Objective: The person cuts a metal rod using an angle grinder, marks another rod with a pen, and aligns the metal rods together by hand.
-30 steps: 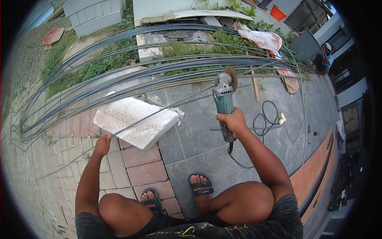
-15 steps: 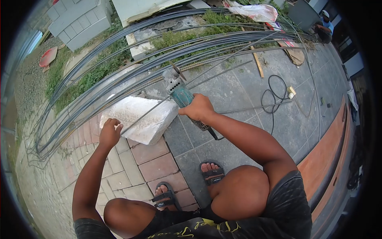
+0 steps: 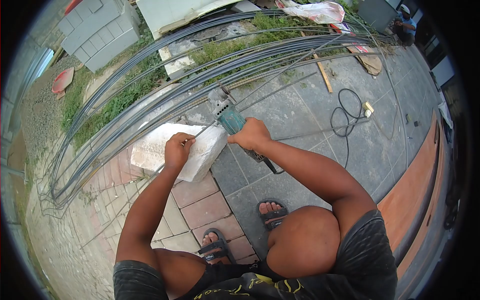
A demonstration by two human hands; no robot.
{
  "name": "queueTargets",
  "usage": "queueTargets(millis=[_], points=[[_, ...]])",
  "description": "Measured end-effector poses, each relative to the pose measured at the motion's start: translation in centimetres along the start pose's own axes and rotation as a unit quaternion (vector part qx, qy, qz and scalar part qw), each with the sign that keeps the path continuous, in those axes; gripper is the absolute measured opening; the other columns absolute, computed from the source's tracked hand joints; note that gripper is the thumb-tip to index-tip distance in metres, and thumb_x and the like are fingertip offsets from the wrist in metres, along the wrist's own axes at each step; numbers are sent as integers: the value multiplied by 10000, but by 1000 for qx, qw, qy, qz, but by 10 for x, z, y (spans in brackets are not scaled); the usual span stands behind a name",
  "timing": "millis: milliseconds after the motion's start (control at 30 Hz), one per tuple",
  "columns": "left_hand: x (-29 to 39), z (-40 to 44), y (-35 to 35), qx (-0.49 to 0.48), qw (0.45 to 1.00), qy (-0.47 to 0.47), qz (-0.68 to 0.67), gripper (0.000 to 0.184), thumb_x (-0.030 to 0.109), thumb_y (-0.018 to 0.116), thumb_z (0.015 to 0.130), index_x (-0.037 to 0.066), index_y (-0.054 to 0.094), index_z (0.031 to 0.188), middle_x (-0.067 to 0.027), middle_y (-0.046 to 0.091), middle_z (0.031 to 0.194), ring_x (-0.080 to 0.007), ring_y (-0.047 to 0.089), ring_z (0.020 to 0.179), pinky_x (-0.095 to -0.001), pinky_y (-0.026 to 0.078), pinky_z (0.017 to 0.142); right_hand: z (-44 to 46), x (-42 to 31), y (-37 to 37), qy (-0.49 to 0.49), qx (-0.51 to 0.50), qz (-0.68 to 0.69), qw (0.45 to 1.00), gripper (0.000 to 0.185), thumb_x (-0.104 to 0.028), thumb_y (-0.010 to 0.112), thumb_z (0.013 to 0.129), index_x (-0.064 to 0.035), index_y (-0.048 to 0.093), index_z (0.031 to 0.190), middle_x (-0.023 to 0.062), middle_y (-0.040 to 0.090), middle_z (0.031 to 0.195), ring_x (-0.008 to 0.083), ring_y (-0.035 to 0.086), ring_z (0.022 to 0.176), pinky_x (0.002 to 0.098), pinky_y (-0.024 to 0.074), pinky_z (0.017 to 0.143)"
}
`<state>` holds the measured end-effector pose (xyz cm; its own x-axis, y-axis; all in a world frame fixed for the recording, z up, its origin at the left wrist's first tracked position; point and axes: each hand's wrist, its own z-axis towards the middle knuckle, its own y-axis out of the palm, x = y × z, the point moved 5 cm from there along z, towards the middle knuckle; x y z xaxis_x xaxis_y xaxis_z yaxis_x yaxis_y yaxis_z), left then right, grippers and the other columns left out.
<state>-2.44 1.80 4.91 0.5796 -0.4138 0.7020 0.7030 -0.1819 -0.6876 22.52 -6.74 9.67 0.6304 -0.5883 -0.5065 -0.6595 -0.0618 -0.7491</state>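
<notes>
My right hand (image 3: 252, 136) is wrapped around the teal body of an angle grinder (image 3: 232, 120). The grinder's metal head and disc point away from me, beside the bundle of rods. My left hand (image 3: 179, 149) pinches a thin steel rod (image 3: 206, 129) above a rough white block (image 3: 150, 150). From the left fingers the rod runs up to the right, to the grinder's side; where it meets the tool is hard to see. A thin length continues down-left past my left wrist. The block lies on the paving, in front of my feet.
Long steel bars (image 3: 200, 75) curve across the ground ahead. A black cable (image 3: 345, 131) loops at right, near a pale plug (image 3: 368, 107). A wooden strip (image 3: 323, 74) lies beyond. Brown boards (image 3: 410, 180) line the right edge. Another person (image 3: 405, 27) crouches at far right.
My left hand has moved right and slightly up, closer to the grinder. More of the rod now shows on the lower left. My right hand keeps its grip on the grinder, almost in place.
</notes>
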Motion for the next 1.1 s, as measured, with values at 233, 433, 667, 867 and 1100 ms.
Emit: queueTargets(millis=[233, 433, 667, 867, 1100], points=[[-9, 2, 5, 3, 1000, 18, -14, 78, 80, 750, 829, 42, 763, 895, -127, 725, 900, -266, 696, 789, -341, 545, 742, 1, 3, 2, 6, 0, -3, 1000, 661, -418, 835, 626, 20, 689, 1098, 213, 704, 1126, 332, 704, 1014, 383, 572, 863], [-12, 8, 5, 5, 1000, 23, 4, 113, 86, 755, 828, 32, 763, 926, -129, 738, 885, -216, 702, 762, -315, 542, 736, 4, 8, 2, 19, -6, 5, 1000, 650, -422, 839, 639, 15, 696, 1098, 213, 703, 1136, 332, 700, 1032, 384, 568, 875], [-15, 12, 8, -22, 999, -37, -2, 128, 96, 771, 818, 39, 772, 933, -113, 743, 854, -173, 670, 712, -301, 533, 713, 4, 9, 3, 13, -5, 0, 1000, 652, -425, 841, 639, 15, 698, 1098, 216, 702, 1139, 334, 698, 1040, 383, 566, 878], [-14, 10, 5, -36, 998, -48, -9, 153, 100, 791, 806, 56, 784, 952, -101, 748, 849, -155, 664, 712, -290, 528, 713, 5, 10, 6, 13, -12, 8, 1000, 657, -432, 842, 637, 11, 697, 1100, 218, 701, 1137, 337, 696, 1041, 384, 566, 879], [-16, 10, 9, -55, 998, -38, -9, 163, 111, 791, 806, 54, 782, 958, -116, 752, 876, -190, 704, 776, -299, 535, 740, 4, 10, 8, 14, -13, 5, 1000, 662, -433, 843, 642, 10, 691, 1111, 213, 700, 1142, 335, 694, 1044, 388, 564, 883]])
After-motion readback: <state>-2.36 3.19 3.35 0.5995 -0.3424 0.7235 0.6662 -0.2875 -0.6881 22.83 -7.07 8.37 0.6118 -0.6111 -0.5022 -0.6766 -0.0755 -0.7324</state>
